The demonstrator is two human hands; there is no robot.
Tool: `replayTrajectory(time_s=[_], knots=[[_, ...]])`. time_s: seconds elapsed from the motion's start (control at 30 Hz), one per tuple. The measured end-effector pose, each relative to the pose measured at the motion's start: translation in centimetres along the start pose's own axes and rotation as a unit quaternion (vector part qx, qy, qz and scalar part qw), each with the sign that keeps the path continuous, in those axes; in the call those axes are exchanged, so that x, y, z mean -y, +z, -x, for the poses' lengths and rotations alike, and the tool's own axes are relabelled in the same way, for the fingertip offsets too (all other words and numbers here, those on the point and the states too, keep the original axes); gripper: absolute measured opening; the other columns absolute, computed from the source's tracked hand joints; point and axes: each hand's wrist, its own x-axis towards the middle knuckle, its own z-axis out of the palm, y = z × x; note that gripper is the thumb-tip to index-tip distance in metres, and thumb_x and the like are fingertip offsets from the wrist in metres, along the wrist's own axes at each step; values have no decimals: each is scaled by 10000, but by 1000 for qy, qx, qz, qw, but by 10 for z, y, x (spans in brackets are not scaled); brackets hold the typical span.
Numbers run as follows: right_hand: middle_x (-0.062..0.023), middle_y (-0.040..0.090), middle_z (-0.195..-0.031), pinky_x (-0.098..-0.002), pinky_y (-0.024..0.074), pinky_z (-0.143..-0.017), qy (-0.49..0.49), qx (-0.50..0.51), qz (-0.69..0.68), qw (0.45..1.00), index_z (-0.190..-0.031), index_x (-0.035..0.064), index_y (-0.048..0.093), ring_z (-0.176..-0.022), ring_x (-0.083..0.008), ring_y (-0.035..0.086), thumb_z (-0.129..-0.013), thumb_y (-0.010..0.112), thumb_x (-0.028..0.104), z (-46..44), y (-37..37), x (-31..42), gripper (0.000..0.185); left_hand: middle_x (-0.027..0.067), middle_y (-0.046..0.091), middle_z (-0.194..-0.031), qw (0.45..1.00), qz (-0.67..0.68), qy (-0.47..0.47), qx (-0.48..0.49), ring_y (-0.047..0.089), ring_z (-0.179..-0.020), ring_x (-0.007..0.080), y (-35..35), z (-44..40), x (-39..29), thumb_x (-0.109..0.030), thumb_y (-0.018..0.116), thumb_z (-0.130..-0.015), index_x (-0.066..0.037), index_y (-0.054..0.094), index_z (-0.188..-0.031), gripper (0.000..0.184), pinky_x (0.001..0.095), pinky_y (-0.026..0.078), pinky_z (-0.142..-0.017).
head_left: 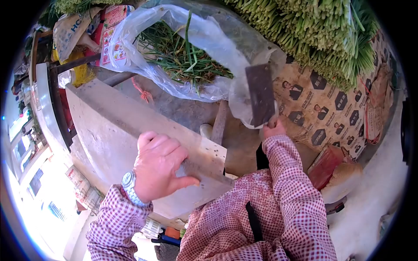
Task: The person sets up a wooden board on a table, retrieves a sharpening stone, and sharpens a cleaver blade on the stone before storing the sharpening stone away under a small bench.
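Observation:
My right hand (274, 127) is closed around the handle end of a cleaver (260, 93), whose dark rectangular blade points away from me. The blade overlaps the edge of a clear plastic bag (172, 12) in view. Inside that bag lies a heap of green stalks and leaves (174, 54). My left hand (161, 161), with a wristwatch (129, 179) on the wrist, is over a pale board-like tabletop (143, 119). Its thumb sticks out to the side and its fingers are bent, with nothing seen in them; whether it touches the tabletop I cannot tell.
Bundled green stalks (305, 39) are stacked at the upper right on printed brown sheeting (305, 102). A wooden leg (220, 122) stands beyond the tabletop. A red block-like object (326, 165) lies to my right. Printed sacks (72, 32) are at the upper left.

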Motion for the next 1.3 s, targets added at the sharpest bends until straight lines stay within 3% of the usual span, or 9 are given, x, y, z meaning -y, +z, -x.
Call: replayTrajectory(time_s=[0.17, 0.43, 0.53, 0.6, 0.7, 0.97, 1.1, 1.17, 1.3], knots=[[-138, 628, -953, -346, 462, -796, -2, 21, 45, 999, -1029, 94, 555, -913, -282, 605, -687, 639, 217, 19, -17, -31, 373, 20, 502, -690, 1000, 6, 8, -19, 482, -699, 225, -3, -13, 4, -432, 771, -460, -110, 559, -747, 481, 370, 304, -747], [-133, 618, -1010, -348, 442, -839, 40, 44, -36, 998, -1103, 93, 531, -956, -284, 587, -687, 642, 260, -6, -8, -40, 461, 21, 502, -698, 1000, 12, -14, 3, 484, -712, 229, -3, -20, 4, -408, 778, -448, -105, 553, -742, 479, 374, 307, -745], [-96, 633, -960, -312, 452, -803, -10, 22, -129, 991, -1079, 64, 538, -890, -212, 606, -702, 655, 206, -2, -10, -40, 420, 22, 503, -703, 1000, 19, -5, 2, 489, -719, 230, 1, -32, 4, -405, 775, -454, -104, 555, -750, 476, 374, 305, -750], [-56, 628, -931, -271, 455, -765, -58, 17, -334, 941, -1040, 27, 546, -846, -133, 591, -708, 672, 97, 7, -18, -38, 363, 24, 501, -705, 1000, 25, 1, -1, 491, -722, 234, 3, -39, 1, -413, 765, -474, -103, 557, -761, 471, 373, 305, -752], [-34, 618, -932, -248, 453, -751, -56, -27, -396, 916, -1013, 8, 550, -842, -100, 573, -698, 677, 4, 20, -37, -28, 339, 24, 499, -706, 999, 37, 8, -1, 495, -728, 231, 3, -52, -3, -422, 754, -494, -103, 556, -770, 466, 372, 306, -757], [-2, 609, -883, -243, 447, -726, -32, -43, -275, 960, -989, 27, 551, -787, -106, 569, -699, 658, 10, 26, -86, -10, 309, 23, 508, -716, 999, 37, 23, -1, 508, -746, 223, 16, -78, -2, -423, 751, -518, -106, 567, -787, 455, 375, 320, -769], [-4, 592, -811, -252, 448, -652, -113, 12, -307, 945, -989, 38, 543, -721, -107, 554, -702, 641, 26, 63, -122, 38, 304, 35, 544, -766, 998, 55, 18, -8, 532, -826, 236, 11, -71, 0, -370, 761, -551, -95, 574, -808, 420, 406, 347, -815], [7, 587, -854, -245, 438, -709, -128, 45, -286, 949, -938, 27, 539, -779, -88, 542, -709, 652, -7, 67, -129, 51, 258, 43, 556, -792, 992, 70, 23, -101, 539, -861, 246, 2, -64, -8, -316, 759, -575, -90, 576, -815, 377, 413, 366, -827], [-22, 587, -819, -240, 438, -672, -306, 2, -178, 935, -951, 27, 515, -735, -94, 541, -743, 636, 48, 82, -149, 118, 242, 70, 584, -835, 958, 137, -26, -250, 559, -909, 268, -10, -37, -4, -144, 732, -624, -85, 583, -812, 247, 408, 430, -808]])
